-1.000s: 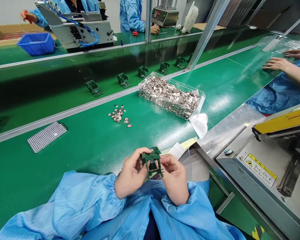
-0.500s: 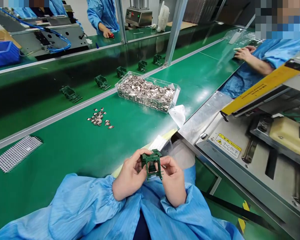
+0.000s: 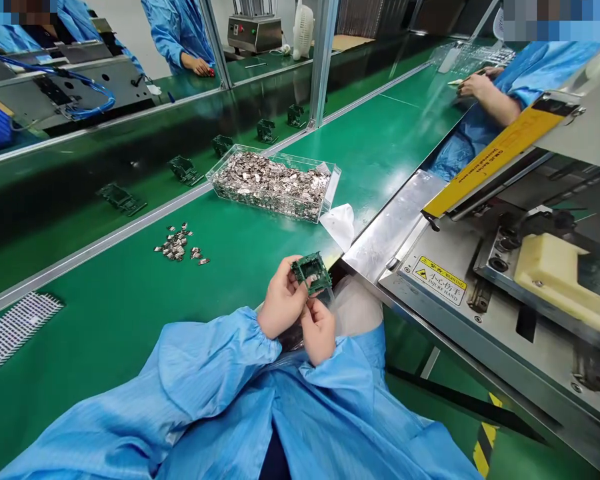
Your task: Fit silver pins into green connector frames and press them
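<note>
My left hand (image 3: 284,300) grips a green plastic frame (image 3: 323,263) by its left side, with the thumb across its lower edge. The frame is tilted so its square opening faces up toward me, and a small light-coloured piece shows inside. Just below it, my right hand (image 3: 319,332) is closed in a pinch close to the left thumb. Whatever sits between those right fingertips is too small or hidden to name. Beyond the hands, a clear plastic box (image 3: 267,208) full of small metal pieces stands on the green bench (image 3: 220,293).
A small pile of metal pieces (image 3: 175,245) and a white gridded strip (image 3: 17,331) lie leftward. Several green frames (image 3: 184,169) line the back ledge. At right stands a machine with a yellow bar (image 3: 500,157). Co-workers' hands (image 3: 475,85) are farther off.
The green frame has tipped over and risen away from me in the left hand. My right hand has left its right side and come beneath it. The whole view has shifted somewhat.
</note>
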Motion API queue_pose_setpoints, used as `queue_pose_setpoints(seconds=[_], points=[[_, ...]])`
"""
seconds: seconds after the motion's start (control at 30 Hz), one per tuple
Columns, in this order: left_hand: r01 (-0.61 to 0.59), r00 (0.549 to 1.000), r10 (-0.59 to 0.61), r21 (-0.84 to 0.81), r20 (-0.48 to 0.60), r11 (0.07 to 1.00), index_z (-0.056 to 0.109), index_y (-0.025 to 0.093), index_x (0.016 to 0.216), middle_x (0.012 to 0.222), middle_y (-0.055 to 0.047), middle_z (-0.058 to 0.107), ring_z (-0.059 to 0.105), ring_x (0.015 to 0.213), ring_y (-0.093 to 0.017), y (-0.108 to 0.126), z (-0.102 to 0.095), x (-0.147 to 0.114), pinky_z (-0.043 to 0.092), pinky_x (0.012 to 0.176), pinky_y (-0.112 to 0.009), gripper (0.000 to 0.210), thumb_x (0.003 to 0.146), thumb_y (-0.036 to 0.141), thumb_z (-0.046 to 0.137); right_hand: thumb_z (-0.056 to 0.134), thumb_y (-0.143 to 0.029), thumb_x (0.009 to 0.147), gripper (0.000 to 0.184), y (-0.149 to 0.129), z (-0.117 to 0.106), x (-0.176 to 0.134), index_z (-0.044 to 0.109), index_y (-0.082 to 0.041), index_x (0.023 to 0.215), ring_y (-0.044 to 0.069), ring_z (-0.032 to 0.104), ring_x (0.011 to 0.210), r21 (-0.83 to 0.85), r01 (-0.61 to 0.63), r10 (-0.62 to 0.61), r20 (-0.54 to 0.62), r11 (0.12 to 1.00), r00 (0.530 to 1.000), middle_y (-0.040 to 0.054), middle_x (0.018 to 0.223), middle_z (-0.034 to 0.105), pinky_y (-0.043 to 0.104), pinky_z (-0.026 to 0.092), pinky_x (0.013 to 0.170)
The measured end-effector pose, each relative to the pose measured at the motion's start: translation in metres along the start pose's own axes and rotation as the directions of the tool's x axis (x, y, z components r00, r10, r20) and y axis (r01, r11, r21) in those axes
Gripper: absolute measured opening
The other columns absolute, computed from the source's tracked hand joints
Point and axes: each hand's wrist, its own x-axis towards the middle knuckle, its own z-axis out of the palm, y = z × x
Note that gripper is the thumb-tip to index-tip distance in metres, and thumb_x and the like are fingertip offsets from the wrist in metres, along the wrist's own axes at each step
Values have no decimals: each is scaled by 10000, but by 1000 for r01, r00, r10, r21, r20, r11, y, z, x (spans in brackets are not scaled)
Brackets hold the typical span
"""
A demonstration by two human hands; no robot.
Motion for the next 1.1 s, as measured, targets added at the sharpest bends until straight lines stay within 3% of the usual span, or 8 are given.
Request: queue_pose_setpoints(seconds=[0.2,0.47,0.7,0.83,0.97,1.1], points=[[9,1000,-9,-38,17,999,527,186,1058,957,-39,680,670,858,-141,4,-12,-7,558,771,-232,408,774,355,765,521,-533,884,400,7,2,-15,536,-187,684,126,470,530,-26,44,-44,-15,999,999,-5,573,531,236,388,502],[70,998,-70,-64,6,996,487,196,1077,1003,-47,668,667,833,-147,3,-9,-5,566,661,-220,471,760,395,773,435,-440,967,368,13,-1,-15,523,-200,702,126,459,525,-114,126,-123,30,985,992,-8,580,514,245,370,506],[-27,999,29,53,-42,998,502,188,1094,970,-46,645,646,838,-141,4,-8,-7,567,705,-233,456,782,413,747,458,-441,908,342,17,-13,-7,511,-225,649,168,466,603,-220,250,-226,127,943,966,16,622,497,298,387,603],[-31,999,33,62,-38,998,498,194,1111,956,-38,638,640,872,-148,3,-8,-6,564,772,-258,445,801,417,725,458,-415,899,329,21,-17,-3,537,-229,640,175,498,603,-260,242,-190,211,935,959,31,629,540,299,392,601],[-19,999,22,54,-43,998,486,199,1115,952,-28,616,621,868,-144,3,-8,-4,561,789,-274,468,791,438,726,578,-348,842,270,22,-25,3,606,-231,600,167,539,521,-312,189,-90,307,931,947,20,565,597,271,394,525],[-91,992,100,118,-78,989,499,194,1126,977,-40,601,608,885,-156,6,-11,-6,550,787,-279,448,816,454,692,636,-327,843,246,3,-44,2,683,-228,622,165,555,443,-363,148,-21,333,920,943,3,510,618,265,404,463]])
